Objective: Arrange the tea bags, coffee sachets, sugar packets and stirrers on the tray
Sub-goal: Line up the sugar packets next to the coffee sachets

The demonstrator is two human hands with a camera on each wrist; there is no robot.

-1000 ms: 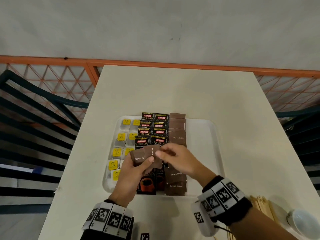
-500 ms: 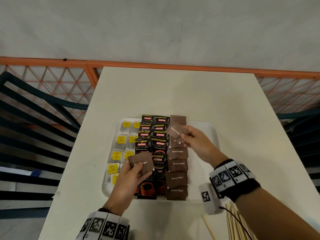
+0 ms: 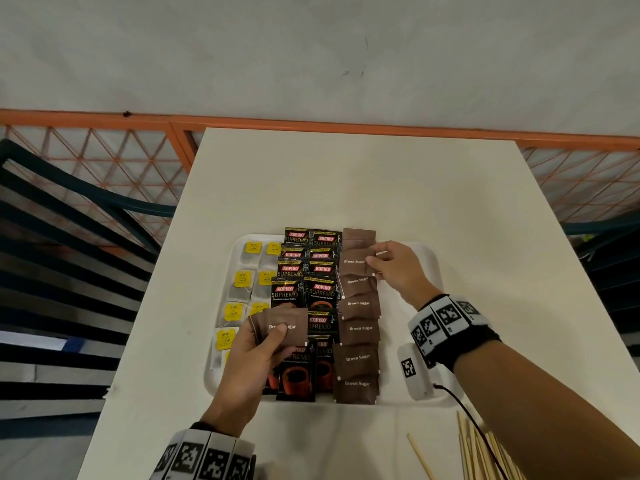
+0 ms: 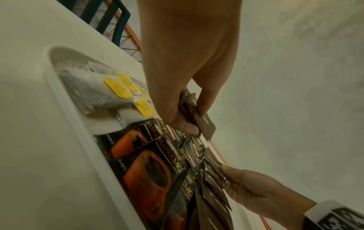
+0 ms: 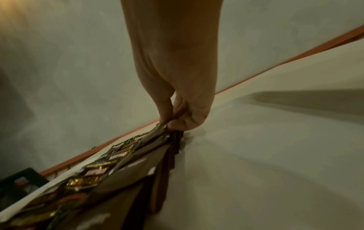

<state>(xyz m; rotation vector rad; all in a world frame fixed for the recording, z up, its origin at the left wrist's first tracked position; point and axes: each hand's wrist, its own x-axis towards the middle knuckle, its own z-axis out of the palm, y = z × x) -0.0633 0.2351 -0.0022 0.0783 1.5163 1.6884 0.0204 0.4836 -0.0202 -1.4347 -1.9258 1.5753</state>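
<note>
A brown sugar packet (image 3: 356, 264) is pinched by the right hand (image 3: 398, 270); more brown packets (image 3: 284, 329), count hidden, are gripped by the left hand (image 3: 254, 358).

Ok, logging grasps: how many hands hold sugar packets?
2. The left hand holds a sugar stack above the coffee sachets; the right hand pinches a sugar packet over the tray.
</note>
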